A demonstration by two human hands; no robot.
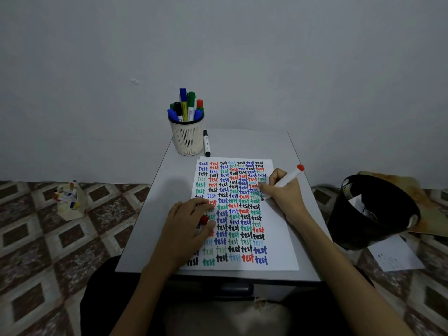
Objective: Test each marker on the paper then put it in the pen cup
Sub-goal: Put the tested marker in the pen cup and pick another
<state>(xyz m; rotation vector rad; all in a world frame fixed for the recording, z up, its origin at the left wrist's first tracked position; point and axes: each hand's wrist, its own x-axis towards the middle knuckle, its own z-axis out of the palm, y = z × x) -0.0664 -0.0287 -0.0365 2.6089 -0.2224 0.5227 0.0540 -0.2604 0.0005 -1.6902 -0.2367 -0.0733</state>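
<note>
White red-ended marker (283, 181) gripped by right hand (282, 194), tip on paper (276, 238)

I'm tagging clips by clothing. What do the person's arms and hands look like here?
The left forearm and right forearm are bare as far as the frame shows, without sleeves. The left hand and right hand wear no gloves, and no watch, bracelet or ring is visible.
</note>
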